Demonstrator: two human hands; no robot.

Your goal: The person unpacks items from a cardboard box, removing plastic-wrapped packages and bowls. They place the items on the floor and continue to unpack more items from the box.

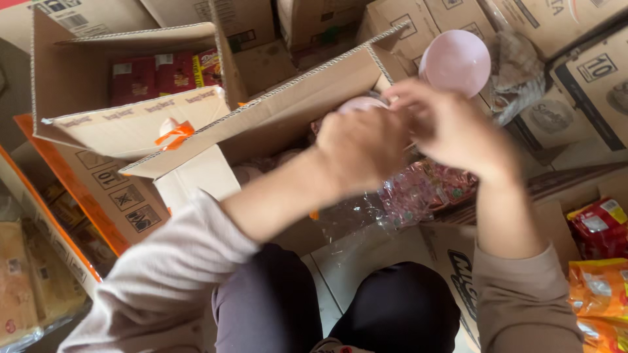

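Pink bowl showing just above the right hand, second pink bowl peeking over the left hand, both over the open box. Two bowls counted, each nearest its own hand, rims roughly facing the camera. Gripping blurred: cannot tell whether fingers are clasping bowls or the clear wrap hanging below the box flap.

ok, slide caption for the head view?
Both hands handle pink bowls over an open carton.

Soft even daylight, shadows faint; both hands motion-blurred (right hand worst), cardboard boxes sharper.
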